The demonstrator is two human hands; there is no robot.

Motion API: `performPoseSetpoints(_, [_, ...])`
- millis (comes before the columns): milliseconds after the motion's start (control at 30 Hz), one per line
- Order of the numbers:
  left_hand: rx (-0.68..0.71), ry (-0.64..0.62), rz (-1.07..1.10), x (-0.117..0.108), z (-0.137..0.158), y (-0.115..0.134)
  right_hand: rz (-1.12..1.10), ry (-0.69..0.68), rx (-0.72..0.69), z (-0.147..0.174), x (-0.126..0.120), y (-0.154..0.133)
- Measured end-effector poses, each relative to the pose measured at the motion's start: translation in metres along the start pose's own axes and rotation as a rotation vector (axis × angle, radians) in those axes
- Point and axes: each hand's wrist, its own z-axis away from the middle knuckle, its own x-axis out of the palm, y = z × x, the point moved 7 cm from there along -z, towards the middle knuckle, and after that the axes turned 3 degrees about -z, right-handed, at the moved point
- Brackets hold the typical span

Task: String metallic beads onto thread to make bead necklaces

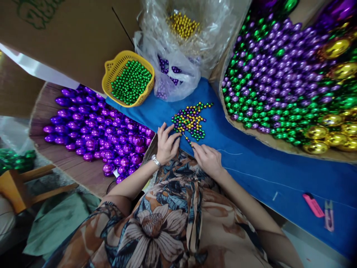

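Observation:
Between my hands is a short strand of gold and purple beads [187, 140], with a thin tip pointing toward my left hand. My right hand [208, 159] pinches the lower end of this strand. My left hand [167, 144], wearing a silver watch [156, 160], is at the near edge of a loose pile of green, gold and purple beads [189, 119]. Its thumb and forefinger come together by the strand's upper end; what they hold is too small to make out. The pile lies on a blue cloth [240, 149].
Behind the pile stand a yellow basket of green beads [131, 83] and clear plastic bags [178, 56]. Large boxes hold purple baubles [95, 137] at left and mixed baubles [279, 74] at right. A pink lighter [313, 204] and thread snips [329, 216] lie at right.

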Motion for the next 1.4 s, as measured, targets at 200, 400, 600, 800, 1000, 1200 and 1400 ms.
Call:
performPoseSetpoints(200, [-0.009,-0.017,0.014,0.001,-0.002,0.001,0.007,0.016,0.004,-0.002,0.0,-0.001])
performPoseSetpoints(400, [0.031,0.005,-0.006,0.001,-0.003,0.009,0.037,0.04,0.017,0.009,-0.007,0.005])
performPoseSetpoints(600, [0.098,-0.023,-0.004,0.011,-0.006,0.023,0.042,0.061,0.046,0.026,-0.013,0.012])
performPoseSetpoints(800, [0.124,-0.033,-0.007,0.02,-0.008,0.027,0.036,0.039,0.087,0.028,-0.008,0.011])
performPoseSetpoints(1000, [0.103,-0.059,-0.026,0.024,-0.009,0.027,0.019,0.055,0.118,0.029,-0.006,0.012])
performPoseSetpoints(1200, [0.074,-0.091,0.016,0.026,-0.008,0.029,0.054,0.051,0.136,0.027,-0.003,0.012])
performPoseSetpoints(1400, [0.075,-0.082,0.013,0.019,-0.005,0.029,0.07,0.063,0.117,0.023,-0.003,0.01])
